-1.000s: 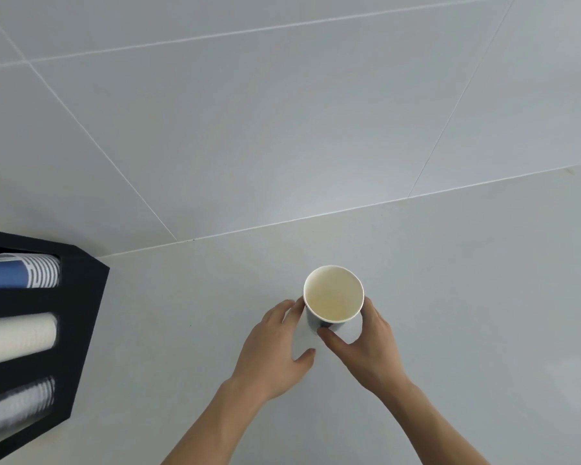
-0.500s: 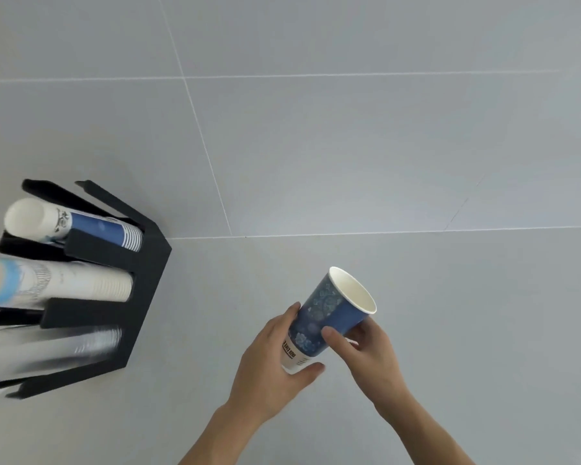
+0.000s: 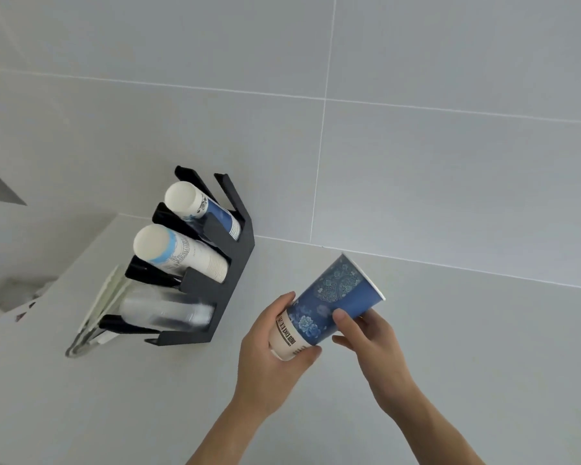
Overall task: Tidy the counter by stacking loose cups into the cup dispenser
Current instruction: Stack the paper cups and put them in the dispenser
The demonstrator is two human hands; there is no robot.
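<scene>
Blue paper cup (image 3: pixel 329 303) | tilted, held off counter | left hand (image 3: pixel 275 357) wrapped its base, right hand (image 3: pixel 366 333) pinched mid-wall | judged light, crushable: you should grip the stiff base, not the rim.

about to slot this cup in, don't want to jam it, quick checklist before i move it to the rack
1. Blue floral paper cup held by both hands: ok; left hand at base, right hand on side.
2. Cup off the grey counter: ok.
3. Matching stack of blue paper cups sits in the black cup rack, far slot: ok.
4. Cup lined up with that stack: not ok; mouth points up and right, away.
5. Space left in slot: cannot tell.
</scene>
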